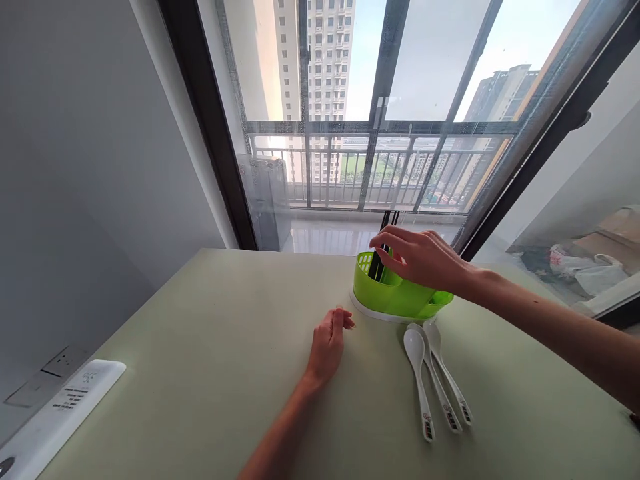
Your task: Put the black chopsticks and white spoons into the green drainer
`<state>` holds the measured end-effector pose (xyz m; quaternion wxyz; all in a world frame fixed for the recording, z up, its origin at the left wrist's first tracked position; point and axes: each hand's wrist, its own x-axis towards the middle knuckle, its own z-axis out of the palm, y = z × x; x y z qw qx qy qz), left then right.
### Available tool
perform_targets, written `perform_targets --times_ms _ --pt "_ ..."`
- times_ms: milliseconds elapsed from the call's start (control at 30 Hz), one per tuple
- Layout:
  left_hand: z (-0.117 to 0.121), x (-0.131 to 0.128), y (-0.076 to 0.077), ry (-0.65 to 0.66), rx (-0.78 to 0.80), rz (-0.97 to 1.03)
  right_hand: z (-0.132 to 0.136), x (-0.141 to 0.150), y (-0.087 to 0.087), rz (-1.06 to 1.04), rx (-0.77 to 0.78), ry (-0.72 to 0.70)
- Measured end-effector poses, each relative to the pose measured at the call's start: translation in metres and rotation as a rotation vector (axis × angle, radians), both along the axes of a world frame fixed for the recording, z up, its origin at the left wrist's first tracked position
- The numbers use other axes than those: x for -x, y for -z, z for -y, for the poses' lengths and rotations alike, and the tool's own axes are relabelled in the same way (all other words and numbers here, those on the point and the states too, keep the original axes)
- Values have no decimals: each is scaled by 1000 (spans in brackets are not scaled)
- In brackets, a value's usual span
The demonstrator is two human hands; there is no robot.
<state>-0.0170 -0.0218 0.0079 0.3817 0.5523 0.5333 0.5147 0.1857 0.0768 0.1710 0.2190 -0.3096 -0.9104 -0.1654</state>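
Over a bright green utensil holder (385,297) with a white base, my right hand (413,253) reaches in from the right. Black chopsticks (377,265) stand tilted in the holder's left part, passing behind my right fingers. Thumb and index finger are apart in front of them, with dark stick showing in the gap; the other fingers are mostly hidden. My left hand (327,339) rests on the table just left of the holder, fingers loosely curled, with no object showing. Three white spoons (414,347) with printed handle ends lie in front of the holder, bowls toward it.
The pale green table (225,373) reaches back toward a large window (345,167). At the left edge lies a white power strip (85,393) beside a wall socket (63,361). White bags (600,275) sit behind glass at the right.
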Motion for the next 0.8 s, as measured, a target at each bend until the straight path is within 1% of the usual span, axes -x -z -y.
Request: perform_targets --times_ms 100,200,267,333,433,600,700,800 --pt "0 0 1 3 -4 -3 29 -7 3 59 -19 -106" --pt "-1 0 2 2 -11 -18 55 -18 12 107 -15 -191" --pt "-1 0 2 2 -16 -19 66 -29 22 106 35 -209" --pt "-2 0 2 4 -19 -14 72 -42 34 84 123 -197" --pt "-2 0 2 8 -19 -20 70 -67 53 80 257 -130" --pt "-2 0 3 11 -15 -34 59 -109 82 93 417 42" --pt "-3 0 4 13 -13 -36 54 -125 97 163 462 145" --pt "-3 0 4 13 -15 -41 53 -133 112 188 511 265"
